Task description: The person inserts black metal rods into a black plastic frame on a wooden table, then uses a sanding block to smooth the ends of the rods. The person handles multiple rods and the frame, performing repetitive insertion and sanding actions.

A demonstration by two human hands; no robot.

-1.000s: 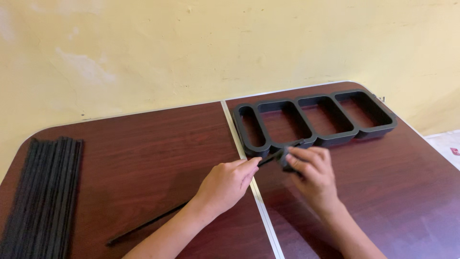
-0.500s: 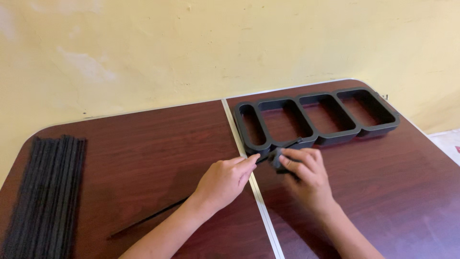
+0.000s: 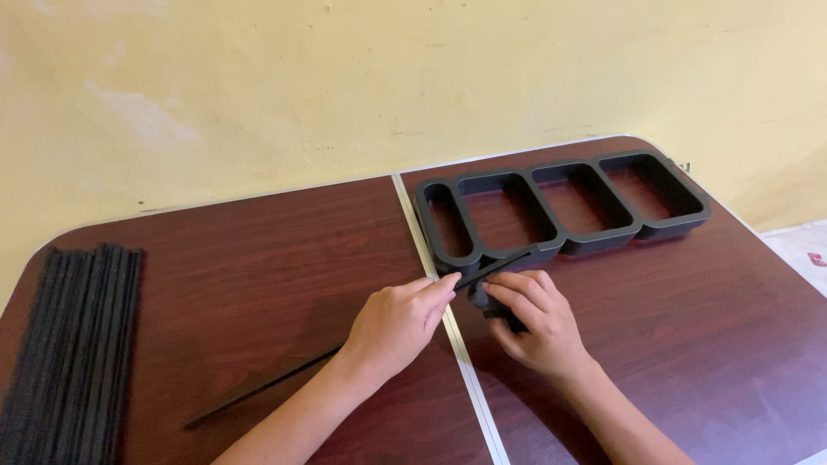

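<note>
The thin black strip (image 3: 345, 357) lies slantwise across the table (image 3: 258, 258), its far end meeting the near rim of the black four-cell frame (image 3: 560, 207). It looks light, springy and likely to bow, so holding near that end suits it. The left hand (image 3: 396, 323) pinches it there, knuckles up (wrist low). The right hand (image 3: 534, 323) curls closed around a small black piece (image 3: 487, 301), just beside.
</note>
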